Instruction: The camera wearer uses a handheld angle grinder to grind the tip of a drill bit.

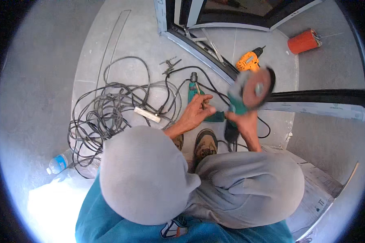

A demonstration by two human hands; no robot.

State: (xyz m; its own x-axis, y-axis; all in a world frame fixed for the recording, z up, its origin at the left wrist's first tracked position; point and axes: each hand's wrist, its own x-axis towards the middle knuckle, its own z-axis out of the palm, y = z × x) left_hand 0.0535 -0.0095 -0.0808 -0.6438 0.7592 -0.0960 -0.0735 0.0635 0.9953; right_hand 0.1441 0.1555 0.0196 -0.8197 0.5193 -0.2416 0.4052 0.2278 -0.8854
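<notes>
Nearest are the two knees in grey trousers [144, 174], and between them a brown shoe [205, 143] stands on the grey floor [146, 46]. Just beyond it, the right hand [244, 121] has its grip closed around the body of an angle grinder [237, 106], which is lifted above the floor, with its reddish disc [256, 88] turned upward. The disc is blurred, so I cannot tell whether it spins. The left hand [195, 112] has thumb and finger almost together; its grip seems to be pinching a thin rod [198, 90], perhaps a drill bit. Under this hand lies a green drill [192, 87], its chuck pointing away from the person.

If the disc is running, bare fingers so near to it could be cut, in case the rod catches or the grinder kicks, because only one hand holds this tool. Sparks could also reach the trousers, or the black cable [105, 111] tangled at left, and a loop could snag on a foot.

Farther away, a yellow drill [248, 60] lies beside the window frame [202, 50], and a red cylinder [303, 41] lies at far right.
</notes>
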